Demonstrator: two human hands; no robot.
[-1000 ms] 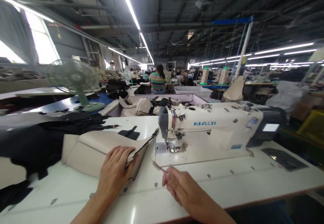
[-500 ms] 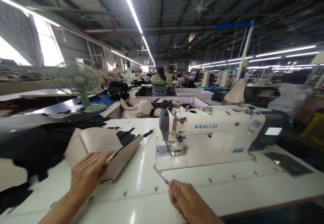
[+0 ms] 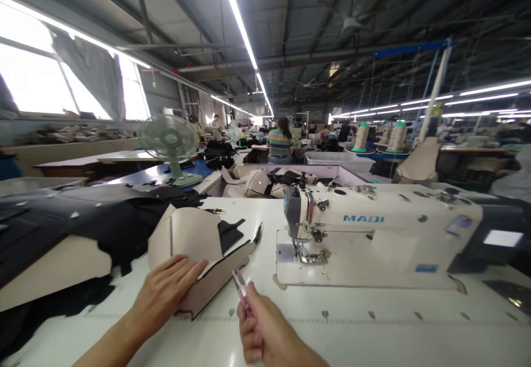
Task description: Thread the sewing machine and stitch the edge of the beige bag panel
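On the white table [image 3: 365, 340]: beige piece [image 3: 193, 234] at the person's left, folded up into a bag-like form, dark edging along its near side; well clear of the sewing machine [image 3: 390, 218].
Left hand [image 3: 168, 289]: fingers laid across the beige piece near its front edge, as half a second ago. Thumb hidden — cannot tell whether it pinches or only presses.
Right hand [image 3: 261, 325]: fist closed round small pink-handled snips [image 3: 242, 291]. Earlier it was out toward the machine bed's front corner; now brought left, just beside the beige piece.
Snips: seen nearly edge-on before, now turned so two blade tips show, pointing up and leftward — contact with the piece cannot be made out.
Strap end [image 3: 258, 233]: reached out sideways toward the machine earlier; now tipped more steeply upward at the piece's far corner.
Black flap [image 3: 230, 237]: lying beyond the fold, much as before.
View: swung left; machine and green fan [image 3: 172, 140] both sit further right, more window [image 3: 33, 68] showing.
Black pile [image 3: 128, 206]: left of the beige piece, more of it in sight.
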